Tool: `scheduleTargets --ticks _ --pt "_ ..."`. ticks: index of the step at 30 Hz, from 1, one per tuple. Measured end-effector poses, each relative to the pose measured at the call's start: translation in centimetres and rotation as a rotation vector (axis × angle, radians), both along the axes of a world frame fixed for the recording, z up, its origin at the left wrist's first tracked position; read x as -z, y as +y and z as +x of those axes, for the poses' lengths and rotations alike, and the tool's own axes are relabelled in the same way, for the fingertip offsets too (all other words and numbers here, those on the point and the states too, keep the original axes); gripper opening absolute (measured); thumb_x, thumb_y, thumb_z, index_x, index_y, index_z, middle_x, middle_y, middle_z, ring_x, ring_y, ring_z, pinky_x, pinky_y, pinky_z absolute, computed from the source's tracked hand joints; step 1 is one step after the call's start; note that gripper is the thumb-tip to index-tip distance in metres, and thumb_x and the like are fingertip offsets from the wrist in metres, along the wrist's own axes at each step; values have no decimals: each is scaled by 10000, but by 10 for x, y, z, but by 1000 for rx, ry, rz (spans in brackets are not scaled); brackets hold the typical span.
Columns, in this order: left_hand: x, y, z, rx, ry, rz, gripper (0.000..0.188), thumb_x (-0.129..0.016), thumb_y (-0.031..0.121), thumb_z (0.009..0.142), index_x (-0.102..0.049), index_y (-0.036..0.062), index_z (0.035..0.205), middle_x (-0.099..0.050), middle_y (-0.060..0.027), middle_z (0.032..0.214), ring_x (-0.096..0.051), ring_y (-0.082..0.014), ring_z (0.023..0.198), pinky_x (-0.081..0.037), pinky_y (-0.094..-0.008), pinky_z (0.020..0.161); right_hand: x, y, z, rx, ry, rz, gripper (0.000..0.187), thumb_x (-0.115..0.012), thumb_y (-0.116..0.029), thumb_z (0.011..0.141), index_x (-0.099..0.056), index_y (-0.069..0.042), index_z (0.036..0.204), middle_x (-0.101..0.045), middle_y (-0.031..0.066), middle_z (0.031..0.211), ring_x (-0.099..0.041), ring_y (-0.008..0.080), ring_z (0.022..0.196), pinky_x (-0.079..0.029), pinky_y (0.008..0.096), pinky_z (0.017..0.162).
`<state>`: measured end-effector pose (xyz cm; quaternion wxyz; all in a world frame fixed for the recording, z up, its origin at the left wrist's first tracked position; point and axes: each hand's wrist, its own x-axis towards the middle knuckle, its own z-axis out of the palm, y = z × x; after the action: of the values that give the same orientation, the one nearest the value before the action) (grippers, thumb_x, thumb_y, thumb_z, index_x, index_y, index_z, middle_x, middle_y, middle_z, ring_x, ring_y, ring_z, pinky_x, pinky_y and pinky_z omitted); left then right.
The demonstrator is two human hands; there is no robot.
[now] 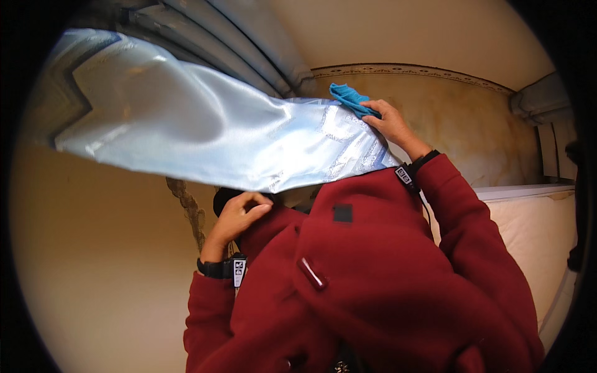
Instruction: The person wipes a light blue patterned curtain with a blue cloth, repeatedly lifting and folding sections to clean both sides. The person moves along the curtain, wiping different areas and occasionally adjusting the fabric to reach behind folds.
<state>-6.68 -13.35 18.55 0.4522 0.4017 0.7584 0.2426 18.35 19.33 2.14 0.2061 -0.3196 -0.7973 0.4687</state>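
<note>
A shiny, pale blue-silver patterned fabric surface [186, 133] stretches from the far left to just in front of my body. My right hand [387, 120] is over its right end, with fingers closed on a bright blue cloth [349, 98] that lies bunched at the far edge. Beside the near edge of the fabric is my left hand [239, 214], its fingers curled toward the thumb. Whether anything sits between those fingertips cannot be made out. What supports the shiny fabric is hidden beneath it.
Grey-blue curtains [239, 43] hang behind the fabric at the upper left. A patterned border strip [404, 68] runs along the base of the far wall. To the right stands a cream-coloured padded surface [538, 230]. A dark, jagged mark [186, 205] shows below the fabric.
</note>
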Motion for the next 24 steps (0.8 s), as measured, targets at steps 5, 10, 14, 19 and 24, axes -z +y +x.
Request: scheduleTargets --ticks 5,10,14,19,24 --pt "5 64 47 513 267 551 425 -771 133 731 -569 67 1100 -560 -105 1249 -547 -288 1129 -453 -363 951 -21 -9 12 31 -75 -55 366 -681 -172 829 -626 -129 1188 -590 132 1060 -584 275 992 -456 351 883" --pt "41 129 60 779 837 577 480 -622 55 781 -541 128 1248 -477 -114 1372 -540 -268 1086 -431 -380 864 -54 -23 13 -17 -141 36 342 -688 -126 814 -625 -70 1145 -601 115 1023 -583 228 962 -458 322 862" --pt "62 146 64 837 892 534 178 -590 122 800 -597 130 978 -585 -41 913 -570 -237 851 -433 -404 745 -58 -40 36 -489 -30 107 292 -702 -95 784 -645 -86 1070 -603 88 1008 -576 253 980 -460 338 860" --pt "55 130 63 876 707 549 58 -564 129 800 -557 124 857 -530 -55 787 -546 -263 779 -413 -373 673 -57 -17 105 -342 -97 -88 257 -693 -82 770 -656 -113 1023 -612 111 934 -585 313 873 -481 369 785" --pt "45 103 39 886 842 479 58 -559 114 803 -553 123 860 -516 -45 831 -510 -237 810 -402 -355 720 -59 0 109 -8 -196 75 234 -661 -131 818 -661 -73 1045 -626 133 935 -603 292 915 -477 352 814"
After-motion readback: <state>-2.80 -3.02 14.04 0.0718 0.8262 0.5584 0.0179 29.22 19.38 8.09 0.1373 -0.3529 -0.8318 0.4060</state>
